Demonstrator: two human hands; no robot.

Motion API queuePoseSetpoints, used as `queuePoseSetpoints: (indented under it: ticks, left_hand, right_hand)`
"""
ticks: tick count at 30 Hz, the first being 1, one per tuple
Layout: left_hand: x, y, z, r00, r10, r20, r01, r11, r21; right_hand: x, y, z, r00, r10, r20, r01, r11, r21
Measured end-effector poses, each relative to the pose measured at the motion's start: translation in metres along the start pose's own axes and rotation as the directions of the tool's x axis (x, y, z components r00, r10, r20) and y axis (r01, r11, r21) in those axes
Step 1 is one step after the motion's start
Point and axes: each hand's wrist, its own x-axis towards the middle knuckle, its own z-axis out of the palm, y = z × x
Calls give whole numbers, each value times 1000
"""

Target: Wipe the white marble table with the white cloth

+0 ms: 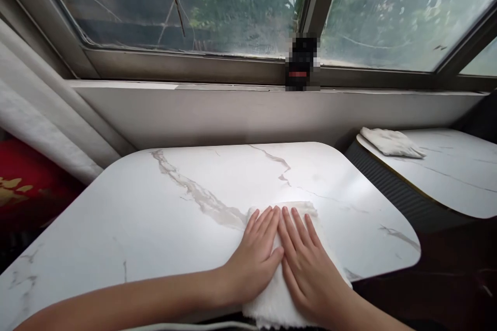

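A white fluffy cloth (pixel 267 307) lies spread on the white marble-patterned table (pixel 178 232), its near end reaching the front edge. My left hand (pixel 256 256) rests flat on the cloth, fingers stretched forward. Beside it my right hand (pixel 305 258) presses on the same cloth, palm down, with its fingers slightly spread. The two hands touch or nearly touch along their inner sides. Neither one grips the cloth; it stays under both palms.
A second marble-patterned table (pixel 466 165) stands at the right with a folded whitish cloth (pixel 392 142) on its corner. Behind runs a window sill (pixel 217 86) bearing a blurred dark object (pixel 303 64). A white curtain (pixel 39 93) and red fabric (pixel 34 181) are at left.
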Motion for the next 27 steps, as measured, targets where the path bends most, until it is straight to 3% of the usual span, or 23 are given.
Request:
queuePoseSetpoints:
  ticks: [2,5,10,13,16,21,27]
  left_hand:
    - [-2,-12,-4,998,-45,-34,45,999,4]
    - [13,-38,-10,982,-118,-149,127,991,50]
    - [75,-97,-32,914,-220,-342,265,960,90]
    - [117,-131,-51,905,-231,-358,294,947,131]
    - [148,-156,-65,901,-212,-379,306,929,209]
    - [167,-172,-72,885,-194,-424,320,914,249]
    - [141,-162,-64,881,-218,-419,347,901,260]
  right_hand:
    - [17,-5,5,999,-10,31,9,999,34]
    - [57,0,15,998,14,54,-19,996,84]
    - [147,39,38,994,107,-5,-105,978,180]
    - [198,65,54,967,253,-30,-244,954,174]
    - [236,83,66,957,289,4,-287,948,135]
    - [260,91,74,957,290,-2,-289,955,74]
    - [242,72,67,962,271,22,-271,958,94]
